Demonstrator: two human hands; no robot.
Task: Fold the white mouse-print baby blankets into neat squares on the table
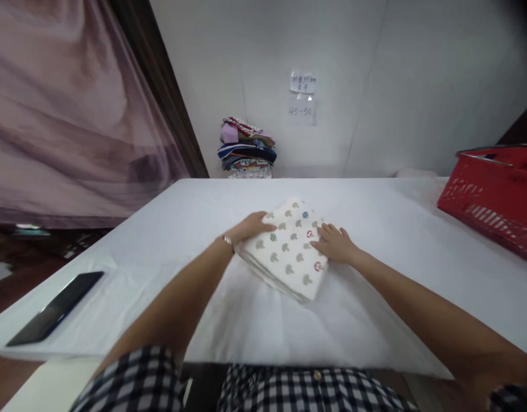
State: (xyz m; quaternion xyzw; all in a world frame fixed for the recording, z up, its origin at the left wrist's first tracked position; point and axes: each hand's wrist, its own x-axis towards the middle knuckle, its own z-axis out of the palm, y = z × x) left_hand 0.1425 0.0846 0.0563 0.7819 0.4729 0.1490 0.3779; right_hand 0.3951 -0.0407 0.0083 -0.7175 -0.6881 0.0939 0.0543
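Observation:
A folded white cloth (289, 246), printed with grey mushroom shapes and a few red, green and blue ones, lies turned cornerwise on the white table. Several layers show along its lower left edge. My left hand (248, 226), with a bracelet at the wrist, is closed on the left side of the cloth; some of its fingertips are hard to make out. On the opposite side, my right hand (336, 243) rests with its fingers apart on the right edge.
A stack of folded clothes (248, 149) stands against the back wall. To the right is a red plastic basket (495, 194). A dark flat phone-like object (55, 309) lies near the table's left front. Paper signs (302, 97) hang on the wall, and a pink curtain (74, 114) hangs at left.

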